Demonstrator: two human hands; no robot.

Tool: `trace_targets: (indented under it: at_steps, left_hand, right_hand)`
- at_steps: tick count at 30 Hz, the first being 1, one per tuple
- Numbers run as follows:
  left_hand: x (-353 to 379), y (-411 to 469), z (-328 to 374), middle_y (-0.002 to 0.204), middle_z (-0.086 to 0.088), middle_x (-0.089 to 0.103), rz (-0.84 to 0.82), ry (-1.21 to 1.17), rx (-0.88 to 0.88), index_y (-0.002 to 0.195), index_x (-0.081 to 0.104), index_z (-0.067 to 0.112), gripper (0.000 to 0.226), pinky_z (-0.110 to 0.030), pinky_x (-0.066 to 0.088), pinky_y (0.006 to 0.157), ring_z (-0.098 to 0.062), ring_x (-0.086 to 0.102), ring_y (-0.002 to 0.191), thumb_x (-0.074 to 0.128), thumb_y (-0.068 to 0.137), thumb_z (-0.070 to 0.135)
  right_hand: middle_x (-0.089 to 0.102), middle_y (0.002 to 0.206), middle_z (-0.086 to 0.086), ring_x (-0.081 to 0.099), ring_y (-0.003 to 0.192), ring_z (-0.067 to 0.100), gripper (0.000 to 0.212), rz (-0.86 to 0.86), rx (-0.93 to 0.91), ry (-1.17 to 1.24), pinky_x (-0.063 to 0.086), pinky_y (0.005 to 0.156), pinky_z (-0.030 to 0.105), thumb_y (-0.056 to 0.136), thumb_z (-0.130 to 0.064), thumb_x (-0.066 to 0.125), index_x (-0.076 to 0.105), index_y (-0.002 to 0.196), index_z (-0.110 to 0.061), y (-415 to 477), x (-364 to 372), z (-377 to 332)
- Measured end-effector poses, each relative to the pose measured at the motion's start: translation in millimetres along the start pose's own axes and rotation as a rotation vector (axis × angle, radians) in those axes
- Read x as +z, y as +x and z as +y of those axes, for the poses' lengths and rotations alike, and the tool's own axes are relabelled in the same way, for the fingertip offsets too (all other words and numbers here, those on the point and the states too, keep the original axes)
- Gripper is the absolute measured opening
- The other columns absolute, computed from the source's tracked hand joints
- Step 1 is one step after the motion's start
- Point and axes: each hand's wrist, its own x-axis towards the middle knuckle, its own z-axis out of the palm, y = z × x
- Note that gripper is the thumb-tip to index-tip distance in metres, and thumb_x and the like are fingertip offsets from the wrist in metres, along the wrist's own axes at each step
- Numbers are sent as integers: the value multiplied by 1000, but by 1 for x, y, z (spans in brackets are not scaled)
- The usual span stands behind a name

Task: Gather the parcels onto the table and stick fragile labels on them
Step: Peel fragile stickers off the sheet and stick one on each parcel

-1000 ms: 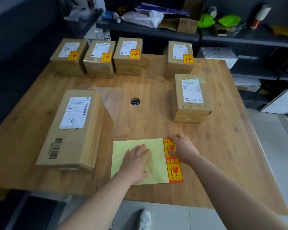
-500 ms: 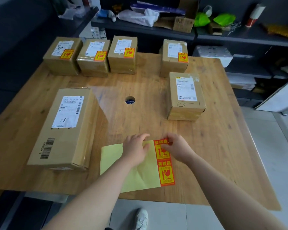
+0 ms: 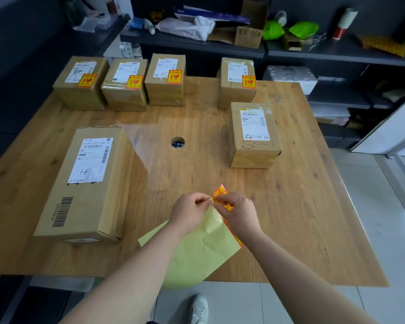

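Note:
Above the near edge of the wooden table [image 3: 290,206], my left hand [image 3: 188,212] pinches the top corner of a yellow backing sheet [image 3: 197,249], lifted and tilted. My right hand [image 3: 237,212] pinches a red-and-yellow fragile label [image 3: 220,192] at the sheet's right edge, its top corner curled up. A large parcel [image 3: 89,183] lies at the left and a smaller parcel [image 3: 254,134] at the right, neither with a fragile label showing. Several small parcels, such as the far-left one [image 3: 82,81], stand along the far edge, each with a fragile label.
A round cable hole [image 3: 177,142] sits in the middle of the table. Dark shelves [image 3: 337,50] with boxes, bags and clutter run behind the table. My white shoe [image 3: 199,308] shows on the tiled floor below the near edge.
The sheet lay flat under both hands; now both hands have lifted it off the table, and the right hand has peeled up the top label's corner.

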Motion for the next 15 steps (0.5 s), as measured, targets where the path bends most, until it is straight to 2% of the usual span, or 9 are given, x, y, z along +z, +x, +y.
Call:
trace_targets:
  at_steps: [4,9,15]
  left_hand:
    - [0,-3,1,88,9,70,-11,-6,15,97,74,19,14,-32,51,83,-13,65,88,64,89,23]
    - [0,-5,-2,83,9,68,-21,21,31,100,74,19,16,-25,47,73,-7,57,73,65,89,24]
    - [1,-5,-2,77,12,68,12,-30,57,92,74,21,8,-23,47,69,-4,57,69,71,84,21]
  right_hand:
    - [70,83,-14,64,77,0,14,35,28,158,49,73,18,80,-25,75,77,94,-21,-4,2,-2]
    - [73,80,-12,66,73,-4,11,21,60,213,53,72,17,80,-20,76,78,91,-19,-4,1,-3]
    - [73,77,-10,66,69,-2,9,5,86,249,53,68,19,80,-16,74,78,88,-18,-5,-1,-6]
